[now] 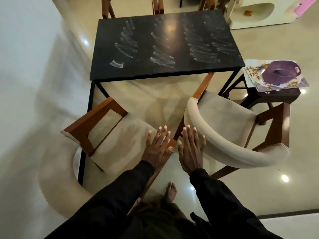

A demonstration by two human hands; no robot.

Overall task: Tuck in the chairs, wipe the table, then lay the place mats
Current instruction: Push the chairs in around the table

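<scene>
A black table (165, 69) with white smear marks stands ahead. Two beige cushioned chairs with wooden arms are pulled out on my side: the left chair (110, 144) and the right chair (224, 125). My left hand (158, 145) is flat with straight fingers over the left chair's right armrest. My right hand (191, 149) is flat beside the curved backrest of the right chair, fingers straight. Floral place mats (253, 73) lie stacked on a dark stool at the right, under a purple cloth (281, 73).
The dark stool (276, 96) stands right of the table, close to the right chair. More wooden chairs (157, 6) sit at the table's far side. A cream cabinet (259, 12) is at the back right. My bare foot (170, 192) stands on glossy tile floor.
</scene>
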